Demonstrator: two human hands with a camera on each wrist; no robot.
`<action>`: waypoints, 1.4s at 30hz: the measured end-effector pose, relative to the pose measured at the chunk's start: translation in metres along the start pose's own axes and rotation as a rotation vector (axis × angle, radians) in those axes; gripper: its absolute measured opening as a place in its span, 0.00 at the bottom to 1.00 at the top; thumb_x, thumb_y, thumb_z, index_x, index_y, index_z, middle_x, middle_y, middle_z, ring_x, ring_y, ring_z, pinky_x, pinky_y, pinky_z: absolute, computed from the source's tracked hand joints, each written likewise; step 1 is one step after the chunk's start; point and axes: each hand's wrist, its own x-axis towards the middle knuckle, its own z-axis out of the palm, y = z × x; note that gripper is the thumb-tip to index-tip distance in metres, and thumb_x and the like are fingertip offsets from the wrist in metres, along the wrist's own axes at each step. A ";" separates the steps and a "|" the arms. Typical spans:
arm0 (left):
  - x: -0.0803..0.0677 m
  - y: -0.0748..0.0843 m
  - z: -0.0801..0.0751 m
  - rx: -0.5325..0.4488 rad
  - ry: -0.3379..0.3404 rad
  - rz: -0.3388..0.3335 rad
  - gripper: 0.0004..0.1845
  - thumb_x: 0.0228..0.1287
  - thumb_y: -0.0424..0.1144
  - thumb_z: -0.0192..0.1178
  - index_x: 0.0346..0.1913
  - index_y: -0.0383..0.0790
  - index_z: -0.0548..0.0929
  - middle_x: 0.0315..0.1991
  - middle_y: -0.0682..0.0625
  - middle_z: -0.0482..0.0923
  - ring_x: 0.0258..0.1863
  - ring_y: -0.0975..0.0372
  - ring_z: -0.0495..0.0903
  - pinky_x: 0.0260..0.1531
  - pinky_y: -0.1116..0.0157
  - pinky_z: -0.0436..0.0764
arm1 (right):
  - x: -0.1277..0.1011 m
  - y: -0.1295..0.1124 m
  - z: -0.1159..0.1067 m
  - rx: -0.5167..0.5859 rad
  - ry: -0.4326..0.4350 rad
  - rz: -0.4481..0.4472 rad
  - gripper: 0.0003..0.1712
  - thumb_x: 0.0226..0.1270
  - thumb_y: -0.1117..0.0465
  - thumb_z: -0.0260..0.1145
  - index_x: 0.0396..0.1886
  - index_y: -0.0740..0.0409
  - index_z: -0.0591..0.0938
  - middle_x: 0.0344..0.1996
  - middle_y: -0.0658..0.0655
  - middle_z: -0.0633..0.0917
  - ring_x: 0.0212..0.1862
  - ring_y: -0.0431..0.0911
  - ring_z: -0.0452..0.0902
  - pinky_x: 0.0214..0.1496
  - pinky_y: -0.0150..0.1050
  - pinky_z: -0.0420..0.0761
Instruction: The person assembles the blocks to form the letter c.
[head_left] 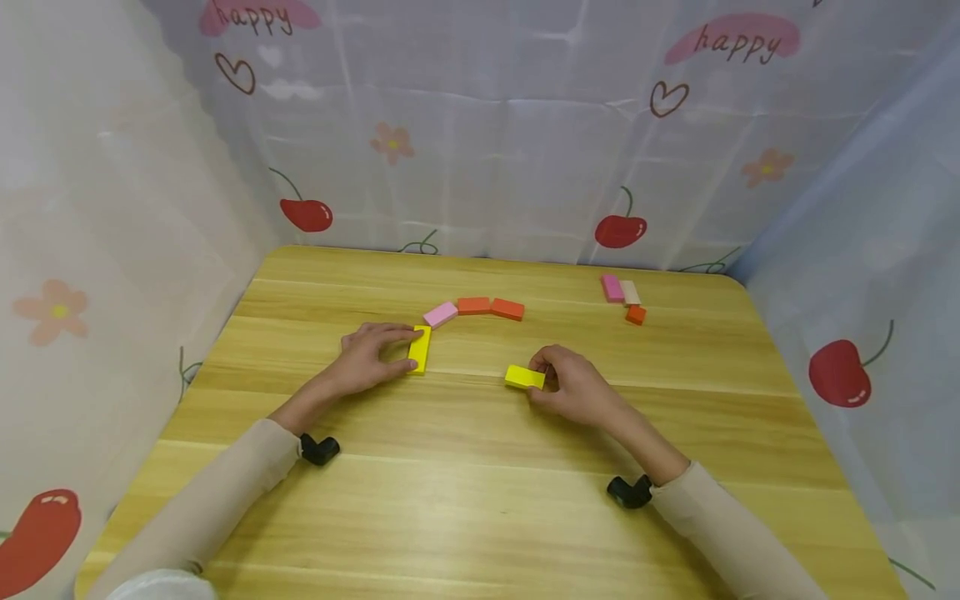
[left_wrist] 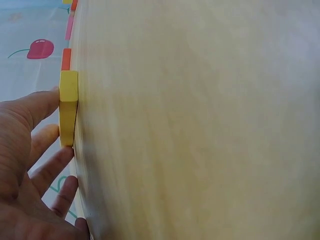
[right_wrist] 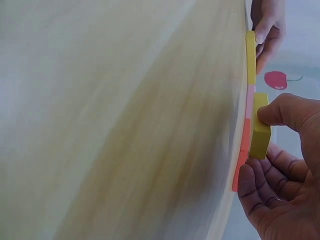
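My left hand (head_left: 366, 357) spans a yellow block (head_left: 420, 350) lying flat on the table, thumb at its near end and index finger at its far end; the other fingers are spread in the left wrist view. To the right, my right hand (head_left: 576, 385) pinches another yellow block (head_left: 524, 377) between thumb and fingers, and it is raised above the table in the right wrist view. Beyond the left block's far end a pink block (head_left: 440, 315) lies at a slant. Two orange-red blocks (head_left: 473, 306) continue from it to the right, forming a curved row.
At the back right of the wooden table (head_left: 480, 500) sit a darker pink block (head_left: 612, 288), a cream block (head_left: 631, 292) and a small orange block (head_left: 636, 315), close together. Patterned curtains (head_left: 480, 167) enclose the table at the back and sides.
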 end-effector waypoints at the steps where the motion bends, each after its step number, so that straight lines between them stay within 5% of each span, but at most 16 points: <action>1: 0.000 0.000 0.000 -0.001 -0.002 0.000 0.30 0.60 0.60 0.66 0.65 0.63 0.76 0.69 0.54 0.71 0.67 0.48 0.62 0.52 0.45 0.52 | 0.001 -0.001 0.001 0.001 -0.003 0.001 0.18 0.57 0.52 0.74 0.44 0.49 0.79 0.37 0.47 0.80 0.37 0.40 0.75 0.42 0.36 0.77; 42: -0.001 -0.001 0.001 0.006 0.002 -0.005 0.30 0.59 0.60 0.66 0.66 0.63 0.76 0.69 0.53 0.71 0.67 0.49 0.62 0.51 0.44 0.52 | 0.040 -0.059 0.029 0.004 -0.090 -0.003 0.16 0.55 0.53 0.74 0.40 0.51 0.78 0.34 0.48 0.79 0.31 0.38 0.76 0.37 0.33 0.78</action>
